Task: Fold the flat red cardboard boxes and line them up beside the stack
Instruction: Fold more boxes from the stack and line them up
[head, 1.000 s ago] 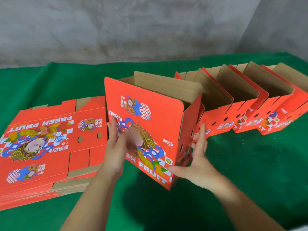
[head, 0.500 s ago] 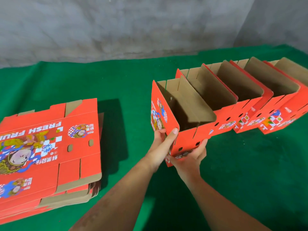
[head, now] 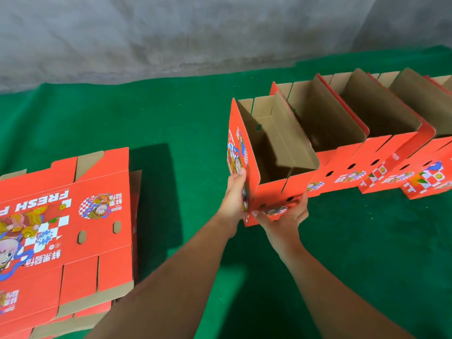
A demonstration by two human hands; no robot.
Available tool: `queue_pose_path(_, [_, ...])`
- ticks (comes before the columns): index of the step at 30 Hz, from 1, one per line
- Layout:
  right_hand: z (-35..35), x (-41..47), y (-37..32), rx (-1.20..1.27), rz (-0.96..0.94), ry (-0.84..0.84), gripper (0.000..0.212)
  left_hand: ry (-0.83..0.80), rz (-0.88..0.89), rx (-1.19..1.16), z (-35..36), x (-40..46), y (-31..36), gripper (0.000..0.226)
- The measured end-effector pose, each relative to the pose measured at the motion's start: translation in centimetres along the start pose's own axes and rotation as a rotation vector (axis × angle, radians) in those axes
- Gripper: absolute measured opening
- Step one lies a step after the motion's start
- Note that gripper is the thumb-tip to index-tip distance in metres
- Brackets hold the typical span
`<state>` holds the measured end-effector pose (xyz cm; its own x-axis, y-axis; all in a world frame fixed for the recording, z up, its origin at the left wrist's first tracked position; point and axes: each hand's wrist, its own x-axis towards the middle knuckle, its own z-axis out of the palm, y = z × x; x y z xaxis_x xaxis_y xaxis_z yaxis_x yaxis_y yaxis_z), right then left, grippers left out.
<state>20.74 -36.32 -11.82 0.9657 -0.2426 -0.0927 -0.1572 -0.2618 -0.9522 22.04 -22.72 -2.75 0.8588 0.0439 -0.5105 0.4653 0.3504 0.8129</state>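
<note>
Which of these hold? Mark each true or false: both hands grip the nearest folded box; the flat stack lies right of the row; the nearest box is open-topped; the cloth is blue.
1. Both the left hand and right hand hold the nearest folded box: true.
2. The flat stack lies right of the row: false, it lies left.
3. The nearest box is open-topped: true.
4. The cloth is blue: false, green.

Packing workshop — bare concrete wall (head: pixel 171 33), green felt table (head: pixel 183 118), fruit-box stack (head: pixel 66 228).
</note>
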Motion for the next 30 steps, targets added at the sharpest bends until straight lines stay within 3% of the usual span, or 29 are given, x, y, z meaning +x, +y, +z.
queue_pose_path(8, [-1.7, 6.5, 0.0, -0.072, 0.104, 0.012, 0.138, -0.075, 0.039, 0.025, 5.0, 5.4, 1.4, 0.047])
queue_pose_path(12, [-1.2, 7.3, -0.2, -0.118, 0.065, -0.053, 0.129, -0.140, 0.080, 0.081, 6.9, 7.5, 1.4, 0.055])
queue_pose_path(16, [1.5, 5.7, -1.6, -0.338, -0.110, -0.016, 0.094, -0.149, 0.141, 0.128, 7.4, 8.0, 0.1, 0.060])
queue_pose_path(18, [3.4, 5.1, -2.5, -0.129, -0.064, -0.008, 0.064, -0.140, 0.121, 0.084, 6.1, 7.4, -1.2, 0.047])
queue_pose_path(21, [5.1, 2.8, -2.7, 0.151, -0.021, -0.079, 0.053, -0.020, 0.051, 0.087, 3.0, 5.1, -2.3, 0.028])
queue_pose_path(23, [6.5, 1.0, -2.6, 0.233, 0.037, -0.131, 0.037, 0.088, 0.129, 0.171, 0.6, 3.4, -2.8, 0.023])
queue_pose_path(26, [9.7, -3.2, -4.4, 0.309, 0.029, -0.369, 0.031, 0.233, 0.314, 0.316, -3.7, 0.3, -3.8, 0.021])
queue_pose_path(27, [10.3, -4.8, -5.1, 0.240, 0.071, -0.384, 0.032, 0.282, 0.379, 0.373, -5.3, -1.2, -3.9, 0.019])
queue_pose_path(29, [11.8, -8.4, -5.7, 0.298, 0.119, -0.600, 0.024, 0.407, 0.476, 0.486, -8.6, -4.4, -4.0, 0.018])
queue_pose_path(30, [12.8, -10.0, -6.1, 0.348, 0.232, -0.706, 0.027, 0.474, 0.507, 0.555, -10.2, -6.0, -4.0, 0.021])
